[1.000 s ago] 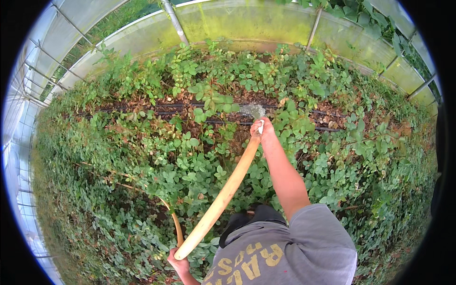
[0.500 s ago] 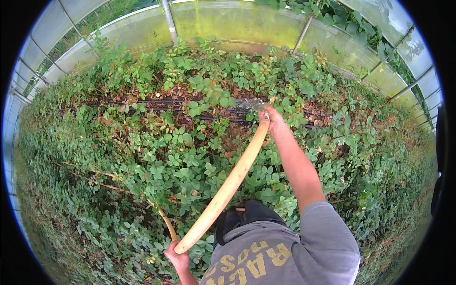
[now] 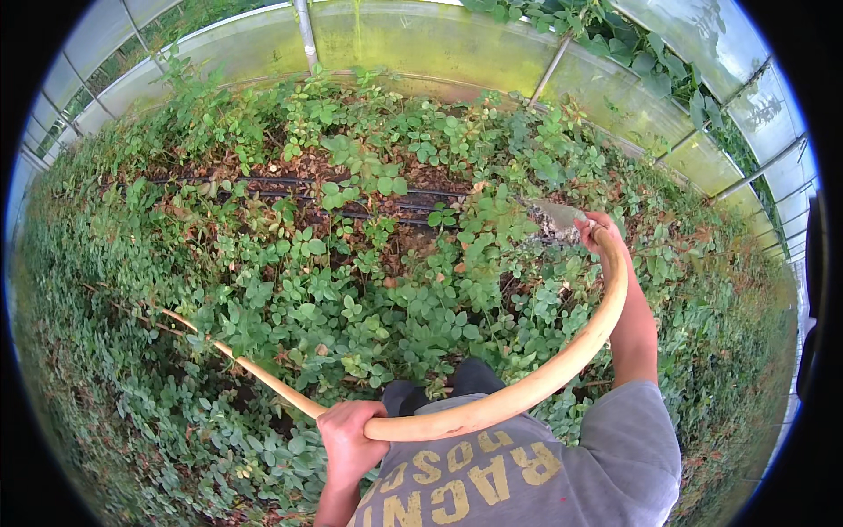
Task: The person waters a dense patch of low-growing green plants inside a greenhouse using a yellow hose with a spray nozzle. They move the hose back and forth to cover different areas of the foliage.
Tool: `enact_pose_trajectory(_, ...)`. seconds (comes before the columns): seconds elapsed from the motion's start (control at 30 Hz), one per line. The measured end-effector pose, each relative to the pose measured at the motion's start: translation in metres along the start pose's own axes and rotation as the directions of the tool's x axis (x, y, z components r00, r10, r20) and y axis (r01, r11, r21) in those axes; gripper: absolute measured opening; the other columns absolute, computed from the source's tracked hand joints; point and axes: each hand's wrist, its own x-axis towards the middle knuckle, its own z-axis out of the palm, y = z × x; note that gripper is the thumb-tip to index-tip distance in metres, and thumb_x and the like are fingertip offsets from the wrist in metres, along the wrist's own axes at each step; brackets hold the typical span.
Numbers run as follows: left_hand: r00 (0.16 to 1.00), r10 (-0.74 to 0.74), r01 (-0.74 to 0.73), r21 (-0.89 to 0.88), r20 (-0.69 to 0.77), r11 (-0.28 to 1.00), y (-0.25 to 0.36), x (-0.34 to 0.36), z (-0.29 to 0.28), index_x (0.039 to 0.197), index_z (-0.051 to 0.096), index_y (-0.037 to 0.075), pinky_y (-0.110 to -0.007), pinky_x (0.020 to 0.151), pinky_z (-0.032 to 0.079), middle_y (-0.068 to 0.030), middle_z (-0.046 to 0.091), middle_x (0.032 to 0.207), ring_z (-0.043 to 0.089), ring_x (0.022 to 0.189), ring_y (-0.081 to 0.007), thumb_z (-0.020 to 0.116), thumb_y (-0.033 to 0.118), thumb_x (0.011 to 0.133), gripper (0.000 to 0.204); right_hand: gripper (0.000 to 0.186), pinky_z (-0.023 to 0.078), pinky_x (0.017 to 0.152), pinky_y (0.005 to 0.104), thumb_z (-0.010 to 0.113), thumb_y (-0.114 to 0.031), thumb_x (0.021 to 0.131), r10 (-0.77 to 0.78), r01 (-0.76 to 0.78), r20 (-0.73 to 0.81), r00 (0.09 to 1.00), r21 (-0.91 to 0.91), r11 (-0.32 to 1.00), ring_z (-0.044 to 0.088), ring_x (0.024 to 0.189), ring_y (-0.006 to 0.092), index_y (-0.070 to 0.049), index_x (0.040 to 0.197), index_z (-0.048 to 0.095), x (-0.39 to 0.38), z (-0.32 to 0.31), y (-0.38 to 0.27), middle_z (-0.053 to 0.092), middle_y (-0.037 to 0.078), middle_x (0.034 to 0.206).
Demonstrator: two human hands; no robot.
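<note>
A pale tan hose [image 3: 536,378] curves across my front. My left hand [image 3: 352,439] is closed round it low in the view, at waist height, and a thinner-looking length of it trails off into the leaves on the left. Up on the right, my right hand [image 3: 600,237] grips the hose's end, where a spray of water [image 3: 553,212] fans out leftward over leaves and soil.
Dense leafy plants [image 3: 316,299] surround me, with dry brown leaves and black irrigation lines [image 3: 421,207] among them. A curved translucent greenhouse wall [image 3: 386,39] stained green, with metal posts [image 3: 306,39], runs behind the bed. Climbing foliage [image 3: 650,66] hangs at the top right.
My right hand has swung rightward with the spray. My left hand has come up and right, nearer my body, and the hose now bends in a wide curve.
</note>
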Motion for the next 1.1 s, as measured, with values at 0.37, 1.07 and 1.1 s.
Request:
enact_pose_trajectory(0.37, 0.997, 0.007, -0.018, 0.135, 0.081, 0.991, 0.158, 0.010, 0.175, 0.065, 0.059, 0.008, -0.033, 0.050, 0.043, -0.0051, 0.060, 0.058, 0.058, 0.053, -0.0260, 0.070, 0.000, 0.051, 0.020, 0.026, 0.048, 0.043, 0.0219, 0.056, -0.013, 0.088, 0.420, -0.465, 0.293, 0.859, 0.101, 0.879, 0.056, 0.058, 0.0132, 0.006, 0.103, 0.045, 0.127, -0.099, -0.038, 0.058, 0.015, 0.086)
enact_pose_trajectory(1.07, 0.978, -0.201, 0.207, 0.105, -0.060, 0.973, 0.220, -0.017, 0.251, 0.067, 0.060, 0.004, -0.033, 0.053, 0.046, -0.0080, 0.062, 0.061, 0.062, 0.056, -0.0265, 0.067, -0.005, 0.054, 0.017, 0.031, 0.051, 0.043, 0.0243, 0.059, -0.010, 0.085, 0.265, -0.254, 0.126, 0.956, -0.101, 0.962, 0.063, 0.063, 0.0212, 0.009, 0.106, 0.045, 0.188, -0.135, -0.102, 0.061, 0.019, 0.084)
enact_pose_trajectory(1.1, 0.975, -0.217, 0.221, 0.095, -0.057, 0.971, 0.216, -0.020, 0.254, 0.067, 0.060, 0.004, -0.033, 0.053, 0.047, -0.0083, 0.062, 0.062, 0.062, 0.057, -0.0267, 0.067, -0.005, 0.054, 0.018, 0.028, 0.051, 0.043, 0.0239, 0.058, -0.010, 0.086, 0.174, -0.158, 0.106, 0.979, -0.142, 0.977, 0.063, 0.063, 0.0207, 0.007, 0.104, 0.046, 0.185, -0.148, -0.110, 0.061, 0.018, 0.083)
